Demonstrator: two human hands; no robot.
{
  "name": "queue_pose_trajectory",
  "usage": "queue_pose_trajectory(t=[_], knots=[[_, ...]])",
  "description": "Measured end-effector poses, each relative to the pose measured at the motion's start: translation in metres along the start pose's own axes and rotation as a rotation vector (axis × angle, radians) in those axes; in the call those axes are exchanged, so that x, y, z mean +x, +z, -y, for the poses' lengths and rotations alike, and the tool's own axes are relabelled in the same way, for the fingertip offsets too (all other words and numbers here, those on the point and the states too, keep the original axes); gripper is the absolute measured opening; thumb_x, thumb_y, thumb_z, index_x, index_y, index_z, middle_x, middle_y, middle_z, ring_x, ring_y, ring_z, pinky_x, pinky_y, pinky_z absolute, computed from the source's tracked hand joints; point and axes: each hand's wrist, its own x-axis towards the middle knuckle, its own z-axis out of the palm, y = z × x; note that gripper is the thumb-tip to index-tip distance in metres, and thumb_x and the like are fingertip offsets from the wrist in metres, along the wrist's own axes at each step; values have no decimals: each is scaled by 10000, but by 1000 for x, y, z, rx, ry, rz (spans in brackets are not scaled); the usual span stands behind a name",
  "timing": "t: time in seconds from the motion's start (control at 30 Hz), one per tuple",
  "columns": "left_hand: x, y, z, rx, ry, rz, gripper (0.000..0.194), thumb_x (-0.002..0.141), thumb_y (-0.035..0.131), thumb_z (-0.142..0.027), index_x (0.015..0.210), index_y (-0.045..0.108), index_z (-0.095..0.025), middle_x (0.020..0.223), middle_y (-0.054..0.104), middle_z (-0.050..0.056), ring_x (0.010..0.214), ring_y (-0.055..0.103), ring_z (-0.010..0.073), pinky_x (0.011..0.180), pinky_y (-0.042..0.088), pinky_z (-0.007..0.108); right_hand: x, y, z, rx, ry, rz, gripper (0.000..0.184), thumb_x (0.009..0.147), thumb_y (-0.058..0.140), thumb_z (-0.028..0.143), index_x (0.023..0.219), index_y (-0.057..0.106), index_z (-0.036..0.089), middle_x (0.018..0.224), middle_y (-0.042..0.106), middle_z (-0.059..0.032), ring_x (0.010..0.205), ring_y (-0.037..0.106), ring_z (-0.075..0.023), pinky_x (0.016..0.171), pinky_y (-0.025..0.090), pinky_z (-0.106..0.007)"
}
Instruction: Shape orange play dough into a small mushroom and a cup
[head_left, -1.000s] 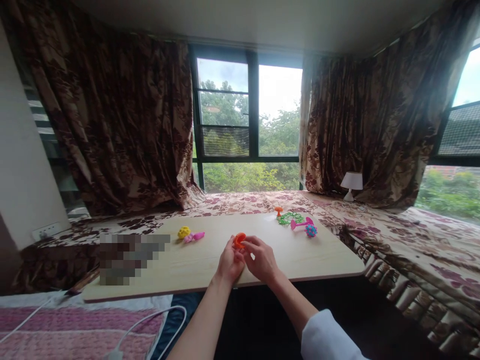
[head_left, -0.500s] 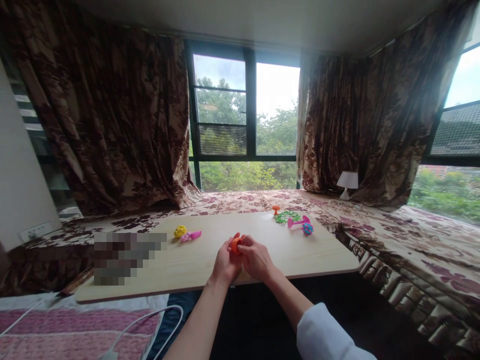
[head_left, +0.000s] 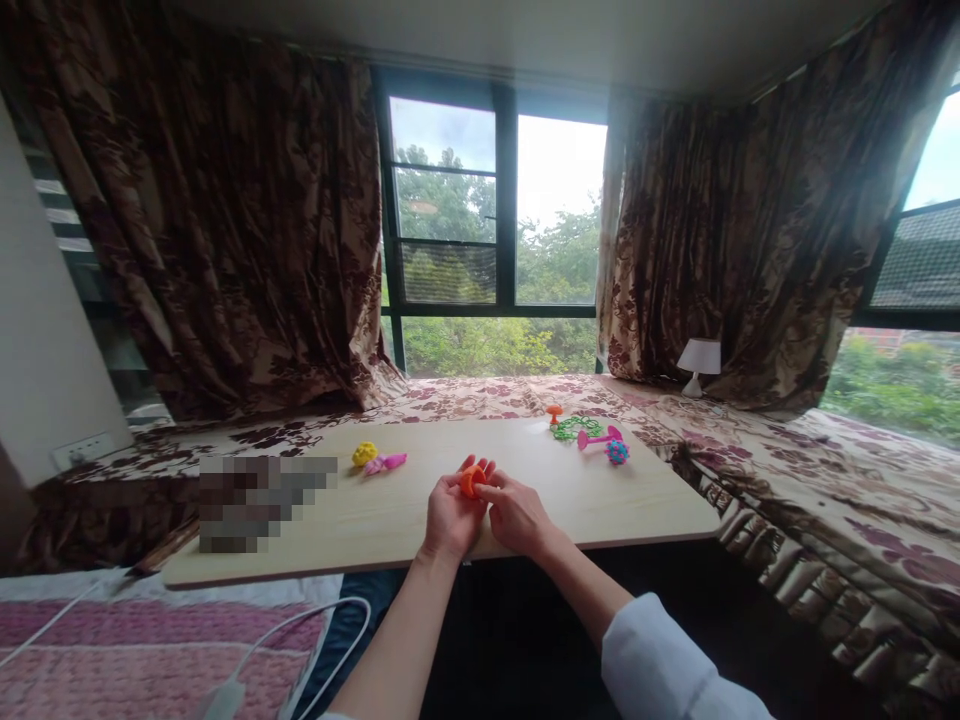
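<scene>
A small orange hollow toy (head_left: 472, 482), round with an opening facing me, is held over the near part of the table. My left hand (head_left: 454, 512) cradles it, palm up, with the fingers curled around it. At its right side, my right hand (head_left: 516, 512) pinches the rim with thumb and forefinger, the other fingers folded in. Beyond my left hand lie a yellow knobbly toy (head_left: 364, 455) and a pink toy (head_left: 386, 463), touching. To the right are a pink dumbbell-shaped toy (head_left: 598, 439) and a blue-and-pink spiky ball (head_left: 617, 453).
On the pale wooden table (head_left: 300, 530) a green beaded string (head_left: 576, 429) and an orange mushroom-shaped piece (head_left: 553, 414) lie at the far right. A pixelated patch hides the left end. A white lamp (head_left: 700, 358) stands on the floral-covered ledge (head_left: 780, 450); a white cable (head_left: 300, 612) crosses the bedding.
The orange toy has turned so its opening shows more. My left fingers have spread a little, and the right hand has shifted slightly to the right. The view has moved slightly.
</scene>
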Motion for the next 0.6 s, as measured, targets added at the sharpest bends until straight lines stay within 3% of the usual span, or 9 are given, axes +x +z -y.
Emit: queue_pose_trajectory(t=[0.13,0.23,0.47,0.6], knots=[[0,2,2,20,30,9,165,743,520,-86,892,581,-123,909,643,110,871,636,208,676,542,287,0,-3,0,31,8,-16,521,720,405,46,1176,473,290,1091,538,-11,934,525,-159,779,424,-240],[1,2,5,29,40,-9,124,766,548,-159,881,589,-137,791,652,75,777,650,180,651,542,272,1,-2,1,27,-10,-4,469,754,409,72,1166,483,281,1089,546,-17,925,531,-165,767,424,-238],[-2,0,3,11,-43,-10,177,776,499,-233,868,594,-116,892,647,130,935,612,269,765,514,410,2,3,0,-1,-29,22,345,800,442,149,1105,541,277,1012,595,-15,875,542,-175,728,411,-238],[-1,-1,1,0,-43,-15,202,773,456,-196,875,603,-104,828,650,124,876,633,252,742,518,382,1,0,1,21,-27,27,371,820,420,162,1160,497,289,1039,591,-15,898,545,-178,744,412,-238]])
